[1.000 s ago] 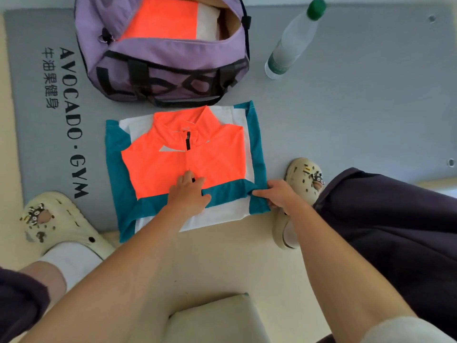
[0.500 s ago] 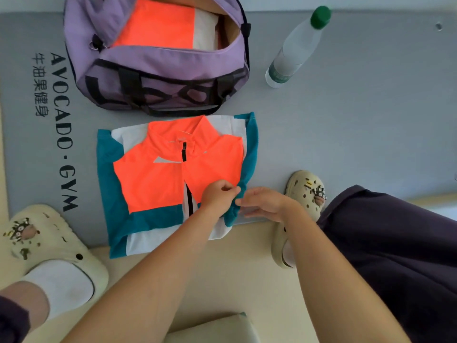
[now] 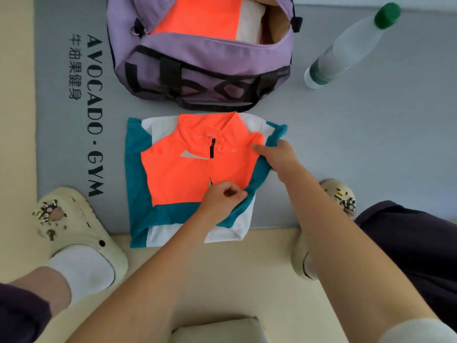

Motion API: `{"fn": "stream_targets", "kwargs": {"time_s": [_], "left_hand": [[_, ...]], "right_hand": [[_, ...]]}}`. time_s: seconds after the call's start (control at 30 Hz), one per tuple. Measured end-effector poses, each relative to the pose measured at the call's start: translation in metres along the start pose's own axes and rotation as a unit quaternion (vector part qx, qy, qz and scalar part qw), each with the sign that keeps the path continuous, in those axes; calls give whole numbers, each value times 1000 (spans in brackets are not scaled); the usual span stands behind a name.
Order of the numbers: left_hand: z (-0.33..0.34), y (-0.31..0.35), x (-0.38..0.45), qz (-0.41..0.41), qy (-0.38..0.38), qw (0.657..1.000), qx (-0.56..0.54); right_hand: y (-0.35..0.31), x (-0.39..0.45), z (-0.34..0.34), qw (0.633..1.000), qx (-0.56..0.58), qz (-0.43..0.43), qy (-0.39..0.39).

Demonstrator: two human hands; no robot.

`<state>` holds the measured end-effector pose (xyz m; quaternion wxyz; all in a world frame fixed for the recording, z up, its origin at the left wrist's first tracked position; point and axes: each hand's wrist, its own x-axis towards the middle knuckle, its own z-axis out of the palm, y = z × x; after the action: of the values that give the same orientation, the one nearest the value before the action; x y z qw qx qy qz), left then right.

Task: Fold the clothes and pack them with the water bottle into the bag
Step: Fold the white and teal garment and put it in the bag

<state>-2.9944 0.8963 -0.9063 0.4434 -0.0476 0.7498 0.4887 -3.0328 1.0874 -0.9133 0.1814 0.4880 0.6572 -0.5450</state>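
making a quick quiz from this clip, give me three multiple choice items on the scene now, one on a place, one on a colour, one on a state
1. Where does the water bottle stand?
A. inside the bag
B. on the grey mat, right of the bag in the picture
C. on the jacket

2. What colour is the bottle's cap?
A. green
B. red
C. white

3. What state is the purple bag in?
A. zipped shut
B. open and empty
C. open, with a folded orange and white garment inside

Answers:
1. B, it stands on the mat beside the bag, touching no clothing.
2. A, the cap shows green.
3. C, the top gapes and the garment shows within, while the left hand and right hand grip the jacket on the mat.
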Motion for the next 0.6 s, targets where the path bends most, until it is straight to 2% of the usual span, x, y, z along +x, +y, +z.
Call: {"fn": "stream_targets", "kwargs": {"time_s": [0.1, 0.2, 0.37, 0.4, 0.5, 0.6], "left_hand": [[-40, -11, -11, -50, -18, 996, -65], [-89, -29, -27, -117, -2, 985, -127], [-152, -53, -49, -166, 10, 951, -260], [-157, -53, -49, -168, 18, 957, -235], [-153, -55, -42, -147, 57, 987, -41], [-146, -66, -33, -118, 96, 988, 29]], "right_hand": [[-16, -14, 28, 999, 31, -22, -33], [-36, -30, 72, 996, 17, -38, -75], [-62, -56, 158, 989, -1, -59, -135], [-63, -59, 170, 988, -7, -61, -141], [-58, -62, 190, 988, -49, -53, -135], [-54, -58, 192, 989, -90, -53, -105]]}}
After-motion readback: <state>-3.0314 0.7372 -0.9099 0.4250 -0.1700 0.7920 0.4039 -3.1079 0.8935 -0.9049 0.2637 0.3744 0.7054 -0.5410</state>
